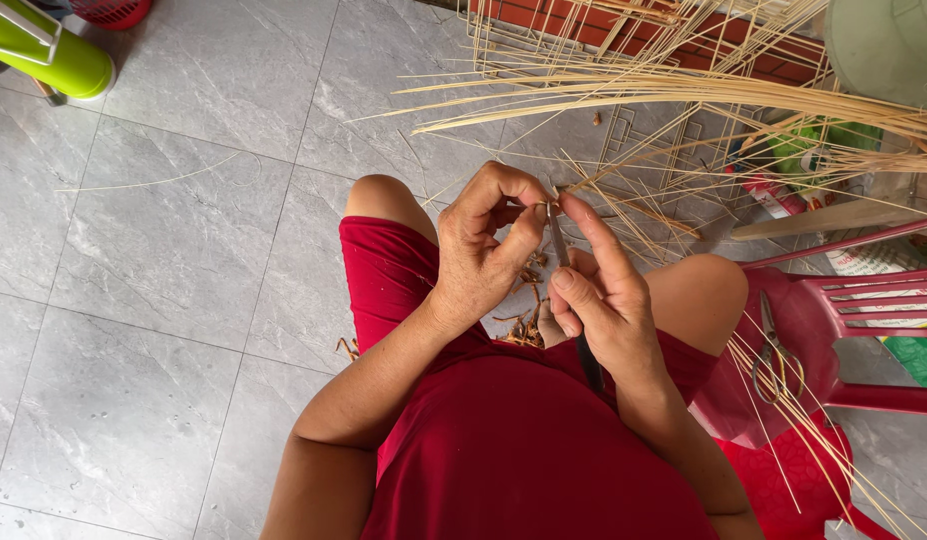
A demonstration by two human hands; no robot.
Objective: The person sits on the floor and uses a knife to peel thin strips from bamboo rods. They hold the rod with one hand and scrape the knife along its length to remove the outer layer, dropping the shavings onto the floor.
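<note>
Over the lap of a seated person in red, the left hand (483,245) pinches the end of a thin pale strip (623,170), fingers curled tight, likely to steady it against the knife (558,240) gripped in the right hand (598,300). The strip runs far right to a bundle of strips (683,95). Brown shavings (526,325) lie in the lap. Scissors (776,355) rest on a red plastic chair (833,330) at right; a green bucket (888,45) stands far right, contents unseen.

Both hands (543,265) pinching a thin bamboo strip (623,175), right gripping a knife (560,245), over red-clothed lap
</note>
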